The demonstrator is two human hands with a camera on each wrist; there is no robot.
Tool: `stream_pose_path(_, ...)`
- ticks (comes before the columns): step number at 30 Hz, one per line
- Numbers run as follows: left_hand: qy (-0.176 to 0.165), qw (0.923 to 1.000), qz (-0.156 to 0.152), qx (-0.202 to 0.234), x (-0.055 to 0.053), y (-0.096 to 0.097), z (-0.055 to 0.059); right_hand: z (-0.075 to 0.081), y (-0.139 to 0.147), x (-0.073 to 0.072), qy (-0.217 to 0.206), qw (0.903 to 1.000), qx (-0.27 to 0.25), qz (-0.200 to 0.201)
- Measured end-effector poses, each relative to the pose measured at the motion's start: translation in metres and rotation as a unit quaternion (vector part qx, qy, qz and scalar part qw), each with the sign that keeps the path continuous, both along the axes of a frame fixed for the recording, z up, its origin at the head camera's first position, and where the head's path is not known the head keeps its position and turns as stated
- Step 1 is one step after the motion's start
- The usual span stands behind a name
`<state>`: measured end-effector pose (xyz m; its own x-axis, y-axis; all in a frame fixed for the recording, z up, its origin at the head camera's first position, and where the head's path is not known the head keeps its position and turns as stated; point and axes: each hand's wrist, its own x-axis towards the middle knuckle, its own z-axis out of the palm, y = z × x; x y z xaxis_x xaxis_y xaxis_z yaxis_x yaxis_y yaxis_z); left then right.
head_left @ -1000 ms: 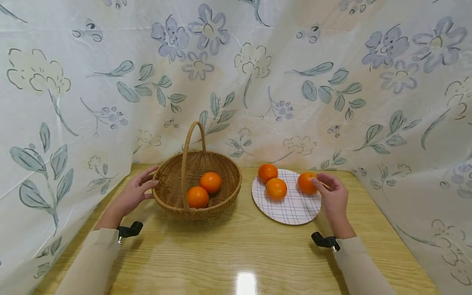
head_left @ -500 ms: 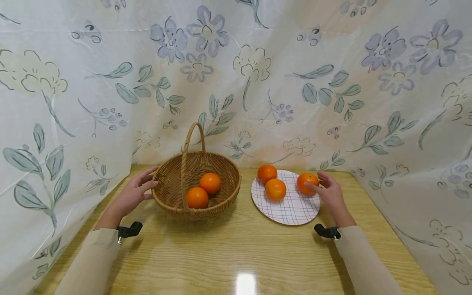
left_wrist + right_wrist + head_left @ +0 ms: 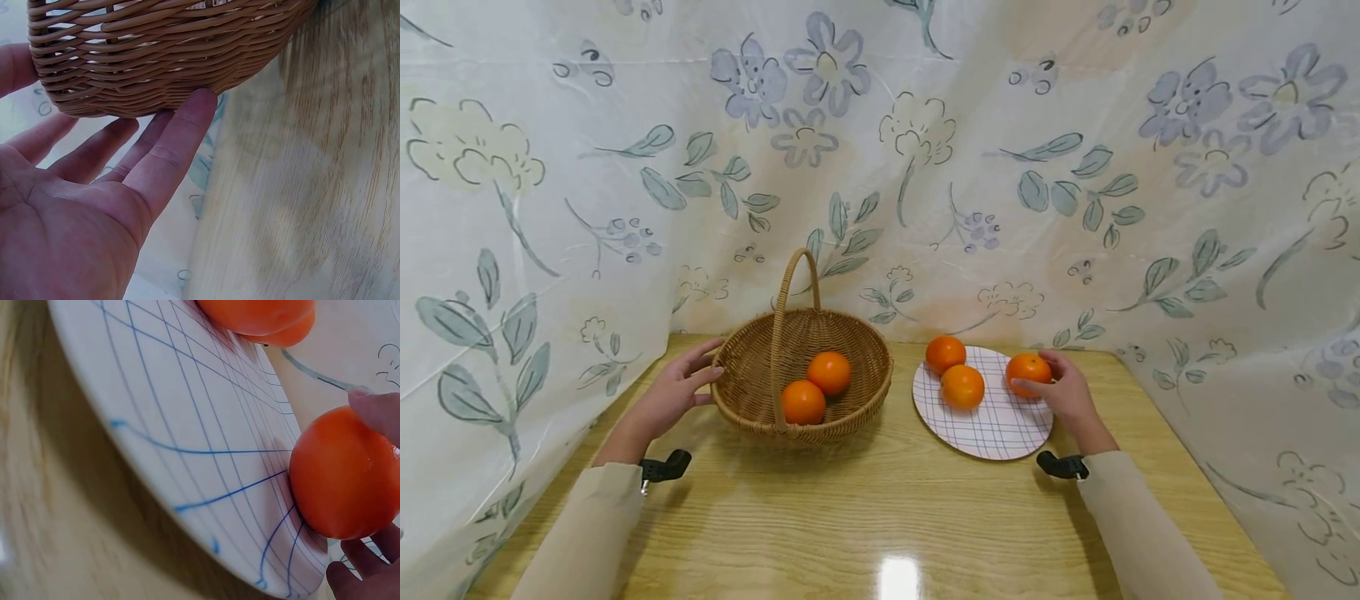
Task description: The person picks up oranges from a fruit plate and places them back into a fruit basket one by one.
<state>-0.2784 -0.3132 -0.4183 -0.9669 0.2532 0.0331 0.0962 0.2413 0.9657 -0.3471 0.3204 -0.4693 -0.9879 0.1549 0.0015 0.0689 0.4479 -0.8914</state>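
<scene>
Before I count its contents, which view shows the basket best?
Head view: it shows the basket, its handle and two oranges inside. Left wrist shows only part of its outer wall; right wrist shows none of it.

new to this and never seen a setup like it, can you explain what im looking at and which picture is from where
There is no machine here: these are a person's bare hands, the left hand and the right hand. The wide picture comes from a camera on the person's head, looking forward and down. The two close-ups come from cameras worn on the wrists, one per hand. On the wooden table sit a wicker basket with two orange fruits inside and a round checked plate bearing three more. A flowered sheet hangs behind. The left hand's fingers touch the basket's side. The right hand's fingers are curled around the rightmost fruit, which appears to rest on the plate.
</scene>
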Motion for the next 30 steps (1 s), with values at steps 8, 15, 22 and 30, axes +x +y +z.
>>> stream_pose_path(8, 0.003, 1.0000, 0.000, 0.002, -0.001, -0.001, -0.002, 0.001, -0.001, 0.003, -0.001, 1.0000, 0.009, 0.002)
stream_pose_path(15, 0.004, 1.0000, -0.002, 0.002, -0.001, -0.001, -0.003, 0.004, 0.000, 0.007, -0.002, 0.9999, 0.003, -0.013)
stream_pose_path(22, 0.005, 1.0000, 0.002, -0.004, -0.001, 0.000, -0.001, 0.007, -0.001, 0.013, 0.011, 0.9998, 0.003, -0.013)
stream_pose_path(30, 0.009, 1.0000, -0.002, 0.001, -0.001, -0.001, -0.002, 0.015, -0.007, 0.021, 0.017, 0.9997, -0.009, -0.012)
